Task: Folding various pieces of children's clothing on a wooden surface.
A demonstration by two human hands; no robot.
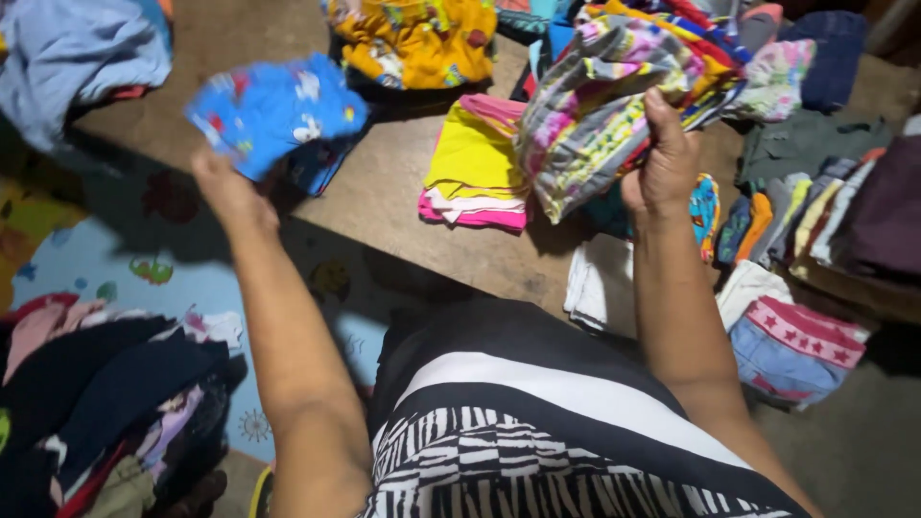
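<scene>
My left hand (pixel 228 190) holds up a small blue printed garment (pixel 273 108) at the upper left, above the floor. My right hand (pixel 660 161) grips a bunch of multicoloured striped and floral clothes (pixel 604 101) lifted at the upper middle. Just left of that bunch, a folded stack of yellow and pink cloth (pixel 472 165) lies on the brown floor. My lap in black and white patterned cloth (pixel 537 422) fills the bottom middle.
A yellow printed garment (pixel 417 38) lies at the top. Folded clothes in a row (pixel 796 216) and a red-starred folded piece (pixel 796 341) sit at right. A dark heap of clothes (pixel 106 403) lies at lower left on a blue mat (pixel 115 264). Light blue cloth (pixel 77 48) is top left.
</scene>
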